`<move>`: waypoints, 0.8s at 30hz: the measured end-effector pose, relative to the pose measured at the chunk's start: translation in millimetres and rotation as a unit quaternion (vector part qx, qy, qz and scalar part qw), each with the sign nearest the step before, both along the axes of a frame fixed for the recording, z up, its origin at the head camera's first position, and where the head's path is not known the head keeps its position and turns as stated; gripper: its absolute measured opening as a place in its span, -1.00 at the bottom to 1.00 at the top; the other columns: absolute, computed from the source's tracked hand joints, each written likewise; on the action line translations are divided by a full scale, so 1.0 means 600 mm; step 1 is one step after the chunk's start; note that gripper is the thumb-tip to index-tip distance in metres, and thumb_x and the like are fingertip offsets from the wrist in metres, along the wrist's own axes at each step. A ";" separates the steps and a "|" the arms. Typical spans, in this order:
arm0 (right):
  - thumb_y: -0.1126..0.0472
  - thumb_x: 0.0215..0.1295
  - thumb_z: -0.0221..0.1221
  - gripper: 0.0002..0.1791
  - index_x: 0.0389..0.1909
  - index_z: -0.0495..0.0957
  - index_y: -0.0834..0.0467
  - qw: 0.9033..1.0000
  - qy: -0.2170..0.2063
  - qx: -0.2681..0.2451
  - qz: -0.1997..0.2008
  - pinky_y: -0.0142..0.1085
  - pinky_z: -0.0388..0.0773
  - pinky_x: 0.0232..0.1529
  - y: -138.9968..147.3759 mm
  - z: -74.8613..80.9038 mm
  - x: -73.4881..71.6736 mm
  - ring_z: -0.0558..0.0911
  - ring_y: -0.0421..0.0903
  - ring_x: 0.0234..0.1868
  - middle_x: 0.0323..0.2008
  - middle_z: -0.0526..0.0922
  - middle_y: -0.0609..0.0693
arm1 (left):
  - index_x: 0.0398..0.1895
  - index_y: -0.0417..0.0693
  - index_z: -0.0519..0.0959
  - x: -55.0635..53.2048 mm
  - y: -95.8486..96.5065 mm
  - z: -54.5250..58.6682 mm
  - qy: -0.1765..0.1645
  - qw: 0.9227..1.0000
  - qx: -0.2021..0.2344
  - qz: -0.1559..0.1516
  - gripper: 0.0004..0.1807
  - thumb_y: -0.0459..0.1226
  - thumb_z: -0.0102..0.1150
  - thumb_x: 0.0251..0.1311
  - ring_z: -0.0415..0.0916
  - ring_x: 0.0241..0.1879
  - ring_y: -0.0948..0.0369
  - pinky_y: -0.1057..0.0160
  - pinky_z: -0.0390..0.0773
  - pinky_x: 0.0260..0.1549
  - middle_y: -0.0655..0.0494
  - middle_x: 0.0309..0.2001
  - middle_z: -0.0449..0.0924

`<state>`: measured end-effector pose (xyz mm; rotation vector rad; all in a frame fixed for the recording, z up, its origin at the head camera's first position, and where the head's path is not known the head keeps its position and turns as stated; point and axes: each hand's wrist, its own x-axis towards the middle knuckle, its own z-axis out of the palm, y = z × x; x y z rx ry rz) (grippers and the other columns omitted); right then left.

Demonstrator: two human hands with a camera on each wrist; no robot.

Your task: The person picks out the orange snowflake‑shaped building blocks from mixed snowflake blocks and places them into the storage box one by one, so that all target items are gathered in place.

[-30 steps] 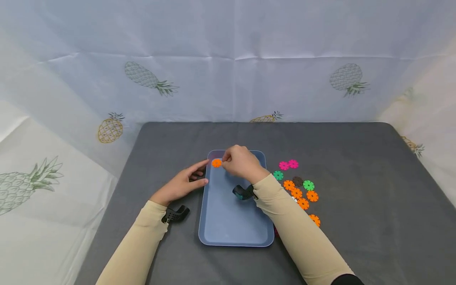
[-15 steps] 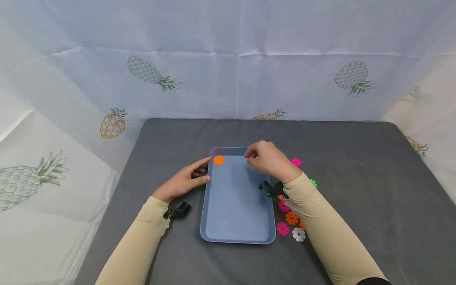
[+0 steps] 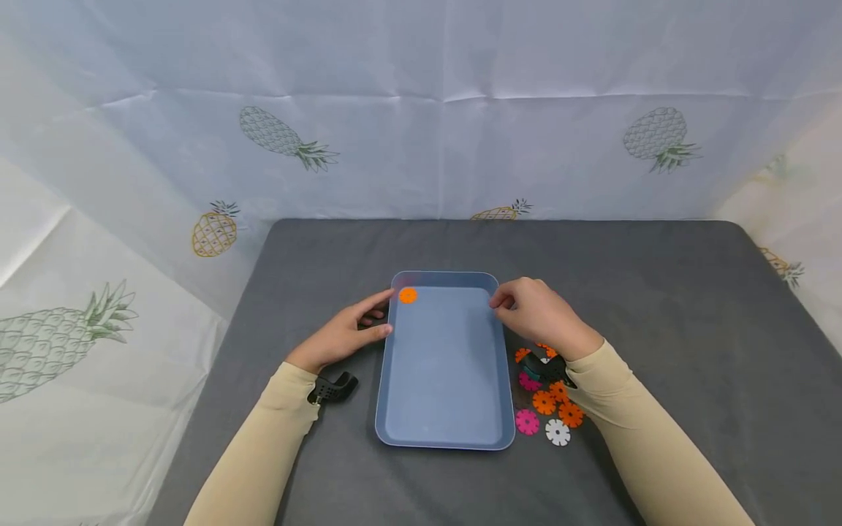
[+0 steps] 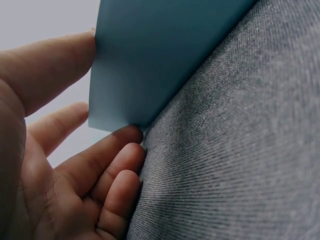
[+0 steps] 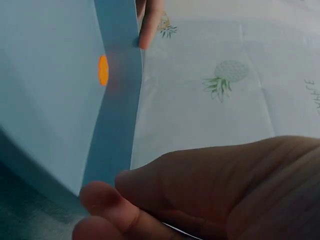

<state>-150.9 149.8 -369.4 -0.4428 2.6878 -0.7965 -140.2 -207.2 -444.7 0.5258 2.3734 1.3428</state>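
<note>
A blue rectangular tray (image 3: 447, 365) lies on the dark cloth. Near its far left corner sits one orange notched plastic disc (image 3: 408, 295). My left hand (image 3: 342, 336) rests at the tray's left side, fingers spread; in the left wrist view its fingertips (image 4: 132, 134) touch the tray wall (image 4: 135, 65). Over the tray's far right edge hovers my right hand (image 3: 536, 310), its fingers loosely bent and thumb close to the index finger. Nothing shows between them in the right wrist view. Beneath the right wrist lie loose notched discs, including a white one (image 3: 558, 432) and a pink one (image 3: 527, 421).
Orange discs (image 3: 544, 402) lie close along the tray's right side, partly hidden by the right forearm and its black wrist mount (image 3: 549, 369). A grey cloth (image 3: 691, 329) covers the table. Behind it hangs a pale curtain (image 3: 395, 146) with printed pineapples.
My right hand has moved right, away from the orange disc, across the tray to its right edge. The orange disc stays in the corner. My left hand has kept its place at the tray.
</note>
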 end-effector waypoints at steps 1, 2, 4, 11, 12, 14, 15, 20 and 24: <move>0.28 0.46 0.18 -0.77 -0.03 0.76 0.26 1.000 0.001 0.002 0.000 -0.15 0.62 -0.22 0.004 -0.001 0.003 0.65 -0.09 -0.32 -0.16 0.78 0.07 | 0.69 0.04 0.17 -0.001 0.001 -0.001 -0.002 1.000 0.000 0.001 -0.22 -0.11 0.25 0.50 0.37 0.37 -0.13 -0.18 0.36 0.34 -0.21 0.49 0.36; 0.28 0.46 0.19 -0.78 -0.05 0.76 0.25 1.000 0.000 0.002 -0.001 -0.15 0.62 -0.23 0.009 -0.003 0.006 0.64 -0.10 -0.33 -0.18 0.77 0.07 | 0.69 0.05 0.17 -0.001 0.002 -0.001 -0.003 1.000 0.001 0.002 -0.22 -0.11 0.25 0.50 0.37 0.37 -0.13 -0.18 0.36 0.34 -0.20 0.49 0.36; 0.28 0.46 0.19 -0.80 -0.09 0.76 0.25 1.000 -0.001 0.000 -0.001 -0.16 0.61 -0.25 0.017 -0.005 0.012 0.61 -0.11 -0.37 -0.20 0.77 0.06 | 0.69 0.06 0.17 -0.002 0.003 -0.002 -0.005 1.000 -0.002 0.004 -0.21 -0.10 0.26 0.50 0.37 0.37 -0.12 -0.18 0.36 0.34 -0.19 0.49 0.36; 0.33 0.37 0.23 -0.86 -0.18 0.75 0.23 1.000 0.002 -0.001 0.007 -0.20 0.56 -0.29 0.044 -0.015 0.025 0.60 -0.10 -0.35 -0.29 0.74 0.01 | 0.69 0.05 0.17 -0.003 0.000 -0.001 -0.001 1.000 -0.006 0.004 -0.21 -0.09 0.25 0.50 0.37 0.38 -0.13 -0.19 0.36 0.34 -0.19 0.51 0.34; 0.33 0.36 0.24 -0.87 -0.18 0.74 0.23 1.000 -0.001 0.000 0.008 -0.21 0.56 -0.29 0.047 -0.018 0.026 0.60 -0.10 -0.34 -0.30 0.74 0.01 | 0.69 0.05 0.17 -0.003 0.000 0.000 0.000 1.000 -0.005 0.003 -0.21 -0.09 0.25 0.50 0.36 0.38 -0.13 -0.20 0.35 0.35 -0.20 0.51 0.34; 0.33 0.34 0.26 -0.86 -0.16 0.74 0.25 1.000 -0.013 0.000 0.006 -0.22 0.56 -0.32 0.052 -0.023 0.031 0.60 -0.10 -0.34 -0.29 0.73 0.01 | 0.69 0.04 0.17 -0.003 0.000 0.000 0.001 1.000 -0.004 0.001 -0.21 -0.09 0.24 0.51 0.36 0.38 -0.14 -0.21 0.35 0.34 -0.20 0.51 0.33; 0.33 0.34 0.28 -0.85 -0.14 0.73 0.26 1.000 -0.023 0.001 0.003 -0.23 0.56 -0.33 0.053 -0.026 0.033 0.60 -0.11 -0.35 -0.29 0.73 0.01 | 0.69 0.03 0.16 -0.003 -0.001 0.000 0.001 1.000 -0.004 0.000 -0.22 -0.09 0.24 0.51 0.36 0.38 -0.14 -0.21 0.36 0.34 -0.20 0.52 0.33; 0.28 0.31 0.36 -0.78 -0.07 0.72 0.26 0.999 -0.047 0.013 -0.009 -0.20 0.60 -0.31 0.058 -0.039 0.044 0.61 -0.11 -0.33 -0.24 0.73 0.02 | 0.69 0.01 0.17 -0.002 0.000 -0.001 0.009 1.000 -0.006 -0.002 -0.23 -0.12 0.23 0.52 0.37 0.38 -0.14 -0.21 0.36 0.34 -0.19 0.53 0.32; 0.26 0.25 0.41 -0.74 -0.06 0.74 0.25 0.999 -0.034 0.032 -0.001 -0.11 0.64 -0.19 0.062 -0.049 0.050 0.63 -0.10 -0.27 -0.21 0.74 0.01 | 0.68 0.01 0.17 0.000 0.002 -0.001 0.010 1.000 -0.008 -0.001 -0.24 -0.13 0.22 0.52 0.37 0.37 -0.14 -0.21 0.37 0.33 -0.20 0.52 0.33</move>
